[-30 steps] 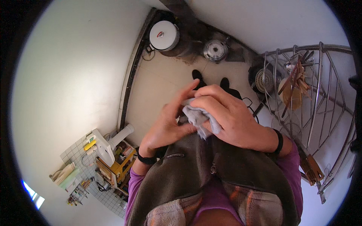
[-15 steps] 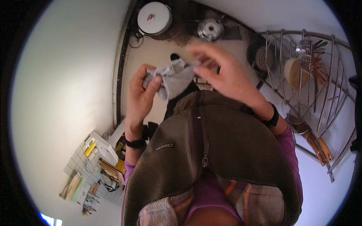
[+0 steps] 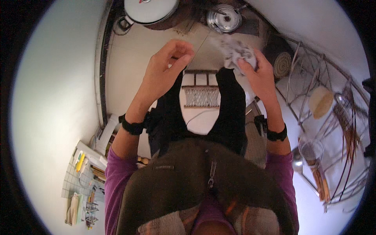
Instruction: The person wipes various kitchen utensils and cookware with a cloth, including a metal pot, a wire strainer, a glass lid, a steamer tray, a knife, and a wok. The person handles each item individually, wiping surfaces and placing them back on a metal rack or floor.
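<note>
A crumpled light grey cloth (image 3: 232,53) is bunched in my right hand (image 3: 260,74), pinched between thumb and fingers. Its loose far end is smeared by motion. My left hand (image 3: 168,66) is raised to the left of it, apart from the cloth. The left fingers are loosely curled with a gap to the thumb, and I see nothing held in them.
Ahead on the left stands a big pot with a white lid (image 3: 150,9). A shiny metal pot (image 3: 224,18) is right of it. Between my legs is a small woven stool (image 3: 201,96). A metal rack (image 3: 301,82) with utensils stands at the right, and a wall grid (image 3: 70,176) at the left.
Both hands were on the cloth; the left has let go. My right hand has carried the cloth right and forward. The view has shifted, showing my legs and the stool.
</note>
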Demonstrator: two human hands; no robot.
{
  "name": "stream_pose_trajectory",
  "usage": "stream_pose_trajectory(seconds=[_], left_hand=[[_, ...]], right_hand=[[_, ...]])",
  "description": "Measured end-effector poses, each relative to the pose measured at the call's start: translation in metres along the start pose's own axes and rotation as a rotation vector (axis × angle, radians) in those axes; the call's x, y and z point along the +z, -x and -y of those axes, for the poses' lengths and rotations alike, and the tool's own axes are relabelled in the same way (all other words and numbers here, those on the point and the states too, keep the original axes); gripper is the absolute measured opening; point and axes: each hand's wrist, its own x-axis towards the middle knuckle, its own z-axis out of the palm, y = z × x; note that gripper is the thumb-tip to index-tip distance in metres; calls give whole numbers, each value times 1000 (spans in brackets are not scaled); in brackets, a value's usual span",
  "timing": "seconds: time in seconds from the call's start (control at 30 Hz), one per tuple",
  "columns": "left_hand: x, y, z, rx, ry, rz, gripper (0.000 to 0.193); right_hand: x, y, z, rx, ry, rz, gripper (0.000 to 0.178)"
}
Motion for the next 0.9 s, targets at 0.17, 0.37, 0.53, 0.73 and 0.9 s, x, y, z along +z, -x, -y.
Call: stream_pose_trajectory(seconds=[0.17, 0.37, 0.53, 0.73, 0.9], left_hand=[[26, -56, 129, -150, -39, 83, 17], [65, -126, 259, -171, -182, 294, 18], [75, -159, 324, -140, -130, 393, 21], [70, -165, 332, -111, 139, 333, 19], [69, -124, 318, -94, 114, 267, 17]], right_hand=[[-9, -57, -132, 309, -59, -27, 37], [20, -140, -272, 180, 15, -209, 32], [30, -216, -344, 79, 143, -226, 34], [62, -316, -386, -349, 474, -420, 31], [110, -351, -409, -446, 509, -395, 43]])
